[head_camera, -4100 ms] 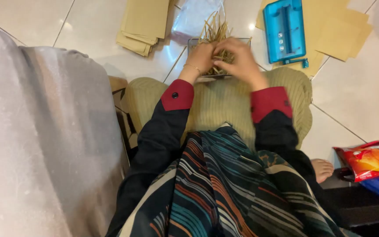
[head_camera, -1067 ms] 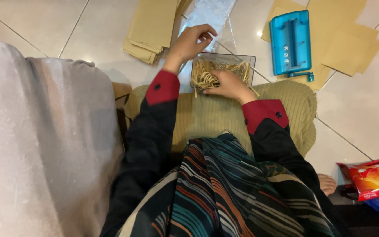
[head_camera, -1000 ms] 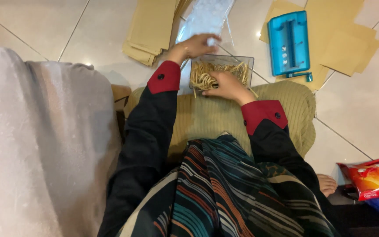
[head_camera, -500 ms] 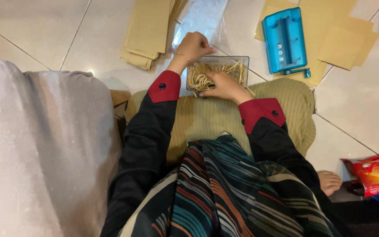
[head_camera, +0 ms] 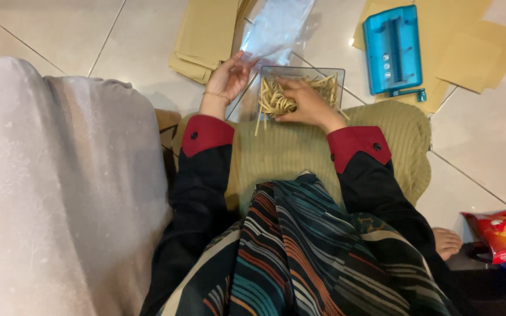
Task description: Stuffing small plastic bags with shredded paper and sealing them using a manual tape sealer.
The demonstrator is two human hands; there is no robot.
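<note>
the right hand (head_camera: 308, 105) lay curled on a clump of rubber bands (head_camera: 282, 96) in the clear box (head_camera: 300, 71) at the cushion's far edge, while the left hand (head_camera: 226, 76), fingers loosely spread, pinched the plastic bag (head_camera: 276, 26) just left, which likely needed opening.

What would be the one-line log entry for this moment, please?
left hand: holds clear plastic bag edge | right hand: in clear box, on tan strips | box: on olive cushion
</note>
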